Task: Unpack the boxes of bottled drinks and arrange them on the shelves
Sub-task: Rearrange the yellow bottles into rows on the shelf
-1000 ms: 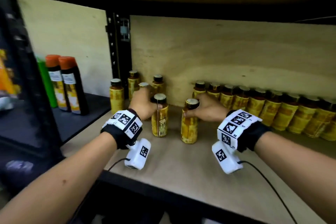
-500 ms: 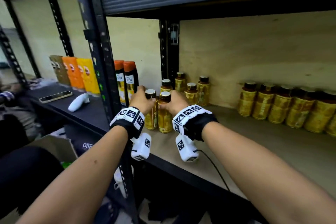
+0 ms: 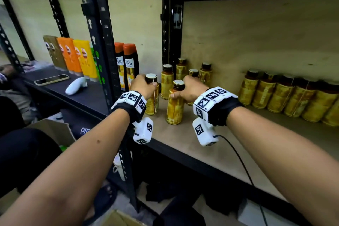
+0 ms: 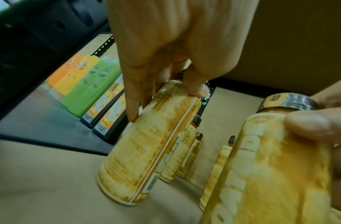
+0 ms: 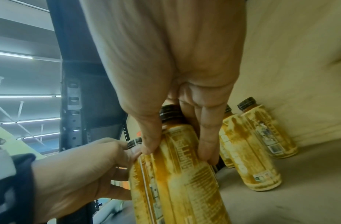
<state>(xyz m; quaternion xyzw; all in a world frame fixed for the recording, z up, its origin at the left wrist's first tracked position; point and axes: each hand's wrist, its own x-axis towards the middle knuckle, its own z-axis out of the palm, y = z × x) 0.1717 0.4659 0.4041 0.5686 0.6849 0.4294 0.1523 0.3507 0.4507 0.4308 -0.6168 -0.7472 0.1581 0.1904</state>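
Since the earlier frame, both bottles have been shifted left toward the post (image 3: 102,46). On the shelf (image 3: 229,145), each is clamped upright below the cap: left bottle (image 3: 153,101) in left hand (image 3: 142,86), right bottle (image 3: 175,105) in right hand (image 3: 192,89). Rigid, smooth, moderately heavy bodies are judged; shoulder grips suit.

Over the last second the right hand (image 3: 190,89) carries its bottle (image 3: 175,104) leftward, away from the long row (image 3: 286,95). It now stands just right of the left hand's bottle (image 3: 152,95), near the shelf's left post.
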